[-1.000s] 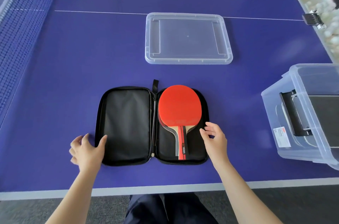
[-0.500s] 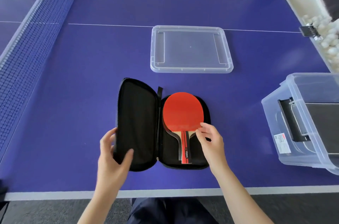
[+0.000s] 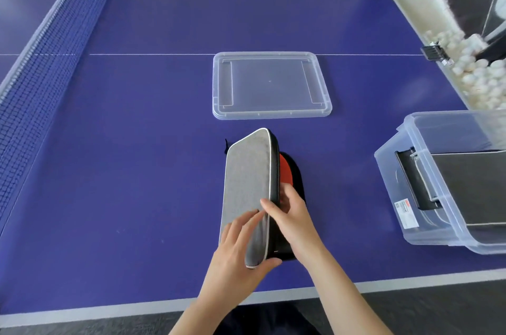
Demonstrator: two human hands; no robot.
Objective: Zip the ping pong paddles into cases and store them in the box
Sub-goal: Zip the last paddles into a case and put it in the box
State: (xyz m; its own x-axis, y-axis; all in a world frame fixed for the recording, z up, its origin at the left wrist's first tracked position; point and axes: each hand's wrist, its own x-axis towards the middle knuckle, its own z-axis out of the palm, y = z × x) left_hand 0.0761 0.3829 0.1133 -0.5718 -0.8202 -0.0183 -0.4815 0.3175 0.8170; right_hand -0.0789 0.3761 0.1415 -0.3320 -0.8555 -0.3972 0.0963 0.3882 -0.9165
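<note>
A grey-and-black paddle case [image 3: 249, 186] lies on the blue table near its front edge, its grey lid folded most of the way over. A sliver of the red paddle [image 3: 284, 170] shows in the gap on the right; the rest is hidden. My left hand [image 3: 241, 249] grips the lid's near corner, fingers on the grey top and thumb under the edge. My right hand [image 3: 290, 214] holds the case's right side, index finger on the lid's rim. A clear plastic box [image 3: 410, 178] at the right holds a dark case.
The box's clear lid [image 3: 271, 85] lies flat just beyond the case. The net [image 3: 46, 60] runs along the left. A trough of white balls [image 3: 476, 74] lines the far right edge. Bare blue table surrounds the case.
My left hand has swung the case's lid from flat open, through upright, to almost down over the paddle. My right hand moved from the paddle's handle to the lid's edge.
</note>
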